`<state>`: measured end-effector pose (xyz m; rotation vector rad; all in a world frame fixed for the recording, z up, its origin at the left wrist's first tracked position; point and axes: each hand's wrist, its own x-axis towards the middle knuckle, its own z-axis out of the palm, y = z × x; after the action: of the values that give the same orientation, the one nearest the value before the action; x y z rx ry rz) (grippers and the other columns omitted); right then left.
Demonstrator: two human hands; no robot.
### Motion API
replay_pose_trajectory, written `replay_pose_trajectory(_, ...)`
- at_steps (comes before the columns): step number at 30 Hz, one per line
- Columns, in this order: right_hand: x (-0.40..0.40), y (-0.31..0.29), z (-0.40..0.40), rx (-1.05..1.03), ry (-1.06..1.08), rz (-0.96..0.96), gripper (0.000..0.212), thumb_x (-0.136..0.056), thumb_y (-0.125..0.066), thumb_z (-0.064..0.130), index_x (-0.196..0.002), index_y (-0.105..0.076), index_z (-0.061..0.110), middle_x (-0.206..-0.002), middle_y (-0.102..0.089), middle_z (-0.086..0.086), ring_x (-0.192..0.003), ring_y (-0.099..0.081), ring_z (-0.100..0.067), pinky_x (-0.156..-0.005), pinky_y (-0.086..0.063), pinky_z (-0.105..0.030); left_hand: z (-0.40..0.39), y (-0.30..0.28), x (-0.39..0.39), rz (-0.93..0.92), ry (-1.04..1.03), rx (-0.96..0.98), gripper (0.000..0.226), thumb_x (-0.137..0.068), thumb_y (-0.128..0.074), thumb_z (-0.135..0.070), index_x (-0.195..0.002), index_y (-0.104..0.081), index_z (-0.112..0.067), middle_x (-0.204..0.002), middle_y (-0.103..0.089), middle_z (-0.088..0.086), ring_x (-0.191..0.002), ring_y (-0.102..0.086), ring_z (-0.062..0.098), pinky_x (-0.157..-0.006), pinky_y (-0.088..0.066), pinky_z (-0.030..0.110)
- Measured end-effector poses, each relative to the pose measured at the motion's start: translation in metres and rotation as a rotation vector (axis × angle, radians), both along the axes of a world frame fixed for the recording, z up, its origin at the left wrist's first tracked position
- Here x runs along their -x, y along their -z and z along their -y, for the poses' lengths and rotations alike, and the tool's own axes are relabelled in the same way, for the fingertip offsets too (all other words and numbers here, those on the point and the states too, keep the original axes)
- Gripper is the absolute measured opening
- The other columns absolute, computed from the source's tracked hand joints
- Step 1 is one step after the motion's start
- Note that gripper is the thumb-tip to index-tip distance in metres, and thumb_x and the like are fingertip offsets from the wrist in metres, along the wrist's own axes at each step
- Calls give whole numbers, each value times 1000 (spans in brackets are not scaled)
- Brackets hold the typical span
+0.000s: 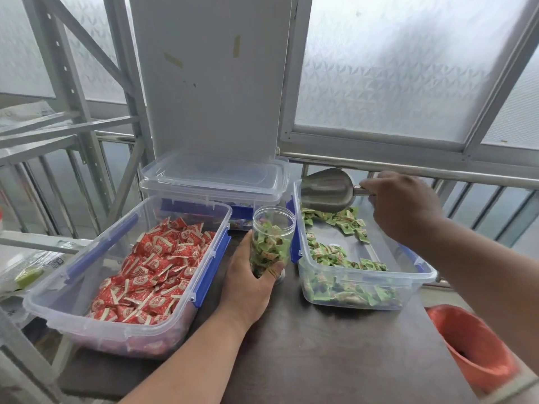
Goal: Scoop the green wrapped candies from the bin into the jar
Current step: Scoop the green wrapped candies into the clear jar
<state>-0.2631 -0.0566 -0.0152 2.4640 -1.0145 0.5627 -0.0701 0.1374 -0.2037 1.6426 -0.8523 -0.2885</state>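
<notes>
A clear plastic jar (274, 228), partly filled with green wrapped candies, stands on the dark table between two bins. My left hand (252, 281) grips its lower part from the left. To the right sits a clear bin with blue clips (364, 290) holding green wrapped candies (329, 255) spread along its left and near sides. My right hand (405, 205) holds the handle of a metal scoop (328, 189), which hovers over the bin's far end with its bowl pointing left. I cannot see inside the scoop.
A clear bin of red wrapped candies (151, 269) fills the left of the table (320, 360). Stacked lidded bins (215, 182) stand behind the jar. An orange bucket (472, 348) sits at the lower right. A metal railing (408, 167) and frosted windows run behind.
</notes>
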Motion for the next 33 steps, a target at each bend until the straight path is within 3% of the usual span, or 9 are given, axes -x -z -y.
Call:
replay_pose_trajectory(4,10,26,25,-62,135,-3,31,-88,-55,5,-103,-74,25,-78,-54,1,-64,-52,-27,-57,-42,-30,1,1,-1,16,-11,3,85,-92,-89,-48,-165,-47,-36,-151,-63,-15,-138,-61,8,-123,-48,40)
replay_pose_trajectory(12,-1,64,46,-203,210,-31,30,-96,-49,0,-116,-69,10,-86,-42,-6,-70,-51,-28,-58,-49,-39,2,1,-1,12,-19,6,86,-91,-91,-44,-165,-47,-38,-151,-63,-19,-136,-61,4,-115,-46,26)
replay_pose_trajectory(15,-14,69,44,-367,149,-77,37,-91,-52,-3,-121,-66,13,-101,-57,-10,-86,-63,-30,-81,-59,-43,2,0,1,-6,-12,3,88,-91,-92,-43,-166,-46,-38,-150,-65,-18,-136,-63,3,-120,-47,30)
replay_pose_trajectory(17,-21,74,43,-458,139,-85,40,-87,-59,0,-124,-67,12,-116,-65,-14,-111,-63,-30,-109,-46,-40,2,0,0,-10,-8,3,88,-91,-92,-44,-166,-46,-38,-150,-65,-17,-136,-63,4,-121,-48,33)
replay_pose_trajectory(18,-23,76,43,-483,129,-64,41,-87,-59,1,-126,-67,12,-118,-67,-14,-115,-62,-30,-112,-43,-40,2,-1,0,-11,-7,3,87,-91,-92,-44,-165,-46,-38,-150,-65,-17,-136,-63,5,-121,-49,34)
replay_pose_trajectory(21,-19,77,47,-553,84,29,50,-89,-54,-1,-132,-67,20,-124,-67,-15,-106,-66,-31,-88,-57,-38,1,-1,0,-4,-11,0,85,-91,-92,-44,-163,-48,-38,-149,-66,-17,-135,-64,5,-121,-51,39)
replay_pose_trajectory(24,-11,77,54,-645,75,185,52,-92,-52,-1,-134,-69,24,-124,-68,-12,-80,-66,-24,-62,-53,-31,1,-1,0,-12,-4,2,82,-91,-92,-43,-162,-50,-40,-148,-66,-18,-135,-65,4,-121,-52,41)
replay_pose_trajectory(27,-5,75,58,-727,104,273,41,-95,-53,2,-125,-74,21,-96,-72,-7,-67,-63,-19,-52,-46,-26,1,-1,0,-5,-6,0,84,-91,-92,-44,-163,-49,-39,-149,-66,-17,-136,-64,6,-121,-51,41)
replay_pose_trajectory(33,4,31,51,-839,213,112,27,-94,-52,2,-104,-78,4,-90,-77,-16,-66,-67,-27,-59,-60,-36,1,-1,1,1,-15,-11,88,-91,-91,-47,-165,-46,-40,-151,-64,-18,-137,-62,5,-120,-49,33)
